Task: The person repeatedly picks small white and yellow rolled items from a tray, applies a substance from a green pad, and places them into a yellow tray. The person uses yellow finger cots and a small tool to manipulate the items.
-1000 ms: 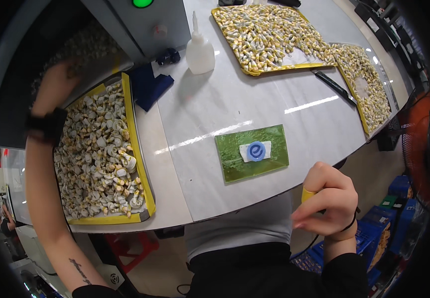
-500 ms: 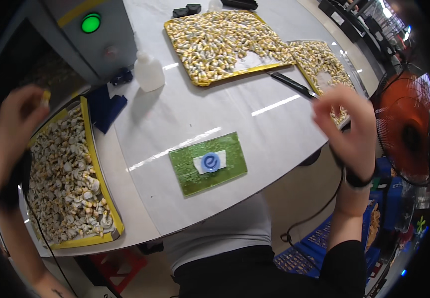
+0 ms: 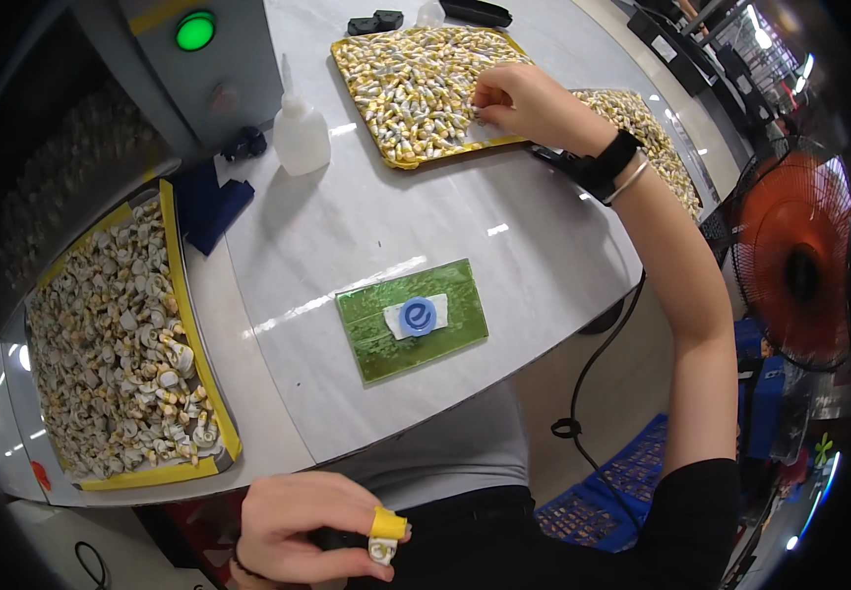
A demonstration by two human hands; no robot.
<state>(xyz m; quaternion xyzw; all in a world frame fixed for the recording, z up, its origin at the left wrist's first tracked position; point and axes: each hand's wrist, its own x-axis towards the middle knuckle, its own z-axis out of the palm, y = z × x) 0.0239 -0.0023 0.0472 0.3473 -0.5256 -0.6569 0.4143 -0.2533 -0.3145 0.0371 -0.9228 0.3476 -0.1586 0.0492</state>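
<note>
My left hand [image 3: 307, 526] is low in front of my body. Its thumb and fingertip pinch a small white piece [image 3: 382, 551], and yellow [image 3: 390, 523] covers the fingertip above it. Over the far tray [image 3: 416, 157], full of small yellow-and-white pieces [image 3: 411, 93], my right hand [image 3: 524, 103] dips down with its fingertips pinched together at a bare patch. Whatever they hold is too small to make out. On the table between my hands lies a green rectangular pad [image 3: 366, 354] with a white patch and a round blue piece [image 3: 418, 317] on it.
At left, a yellow-edged tray [image 3: 219, 413] holds many whitish pieces beside a grey machine with a green light [image 3: 195, 31]. A white squeeze bottle [image 3: 302, 138] and dark blue cloth [image 3: 217, 214] stand near it. An orange fan [image 3: 794, 261] is at right.
My left hand has come from above the left tray down to the front of my body. My right hand has moved left from the right table edge into the far tray.
</note>
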